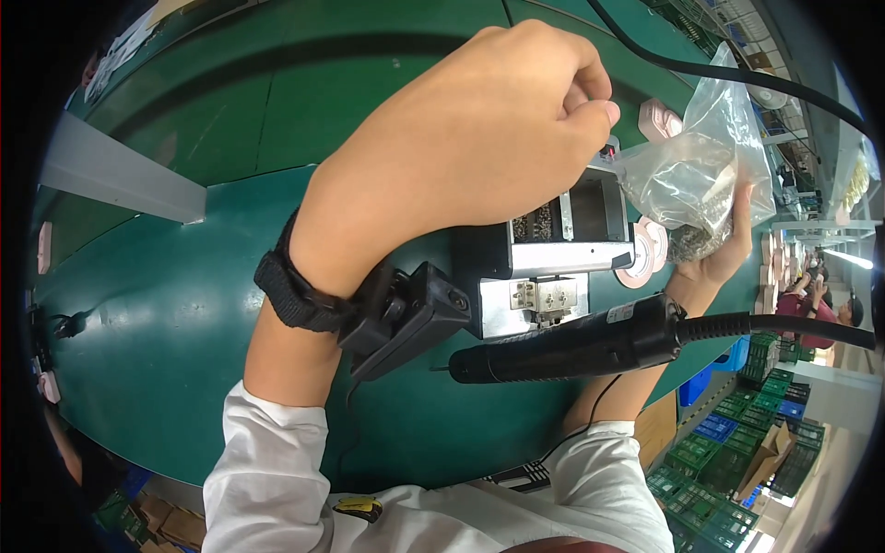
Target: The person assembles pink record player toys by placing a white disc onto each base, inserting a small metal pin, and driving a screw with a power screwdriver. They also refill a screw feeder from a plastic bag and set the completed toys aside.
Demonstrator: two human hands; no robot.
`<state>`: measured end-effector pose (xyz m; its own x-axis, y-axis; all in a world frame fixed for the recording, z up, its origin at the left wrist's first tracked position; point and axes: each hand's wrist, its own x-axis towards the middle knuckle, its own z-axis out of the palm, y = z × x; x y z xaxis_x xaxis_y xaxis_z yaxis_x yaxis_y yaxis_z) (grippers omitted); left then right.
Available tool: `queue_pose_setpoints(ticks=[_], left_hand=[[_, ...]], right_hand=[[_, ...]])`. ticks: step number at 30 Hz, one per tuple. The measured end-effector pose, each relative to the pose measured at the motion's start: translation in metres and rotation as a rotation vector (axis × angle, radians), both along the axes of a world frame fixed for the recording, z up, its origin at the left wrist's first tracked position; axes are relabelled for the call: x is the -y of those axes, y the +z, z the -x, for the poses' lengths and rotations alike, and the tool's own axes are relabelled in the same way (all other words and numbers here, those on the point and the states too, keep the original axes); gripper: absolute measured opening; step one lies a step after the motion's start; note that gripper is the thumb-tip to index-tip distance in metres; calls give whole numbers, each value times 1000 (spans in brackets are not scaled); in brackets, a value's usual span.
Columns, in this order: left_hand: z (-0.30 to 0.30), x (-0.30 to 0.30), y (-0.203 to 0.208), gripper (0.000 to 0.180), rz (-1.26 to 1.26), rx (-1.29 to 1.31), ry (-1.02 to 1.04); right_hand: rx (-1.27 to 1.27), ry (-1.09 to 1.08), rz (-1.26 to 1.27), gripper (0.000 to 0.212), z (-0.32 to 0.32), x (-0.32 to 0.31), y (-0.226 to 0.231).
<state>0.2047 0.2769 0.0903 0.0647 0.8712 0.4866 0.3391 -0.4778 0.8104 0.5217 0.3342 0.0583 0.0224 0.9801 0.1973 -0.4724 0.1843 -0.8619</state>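
My worktop [166,304]: deep green
My sleeves [267,452]: white
My wrist strap [284,288]: plain black
My plastic bag [678,166]: clear, colourless
Small pieces [693,243] inside it: silvery grey
My corded tool [553,355]: black
Box-shaped machine [573,255]: black and silver
Round part [654,241]: pale pink and white

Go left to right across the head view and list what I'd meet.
Pale grey post → black wrist strap → left hand → clear plastic bag, held in the right hand → dark red clothing of someone in the background.
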Motion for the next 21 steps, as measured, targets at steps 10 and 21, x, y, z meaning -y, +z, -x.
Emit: queue_pose_setpoints(ticks=[10, 21], left_hand=[[-21, 9, 3, 39, -88, 102, -30], [-16, -1, 40, 37, 162, 755, -383]], right_hand=[[-362, 366, 37, 47, 9, -7, -12], [-242, 268, 239, 62, 105, 89, 24]])
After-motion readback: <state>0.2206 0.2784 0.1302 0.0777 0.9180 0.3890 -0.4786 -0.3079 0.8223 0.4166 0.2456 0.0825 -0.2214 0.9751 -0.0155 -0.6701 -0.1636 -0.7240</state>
